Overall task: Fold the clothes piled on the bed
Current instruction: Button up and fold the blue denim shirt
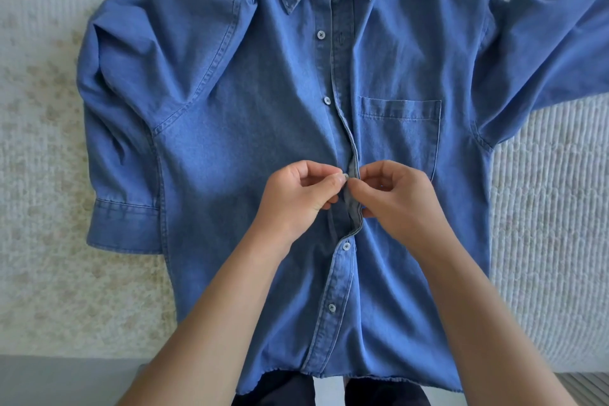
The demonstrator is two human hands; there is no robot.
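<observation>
With the denim shirt (250, 128) flat on the bed (43, 148), left hand (298, 196) pinching a button (345, 177) and right hand (397, 198) pinching the placket edge (355, 208) at centre, either grip could slip and leave the placket gaping toward 12 o'clock.

Blue denim shirt (263, 128), pale grey buttons (321, 34); off-white ribbed bedspread (543, 224), faint beige blotches

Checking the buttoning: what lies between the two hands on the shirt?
In the head view, the shirt's raised placket edge and a button lie between the left hand and right hand; both pinch there.
</observation>
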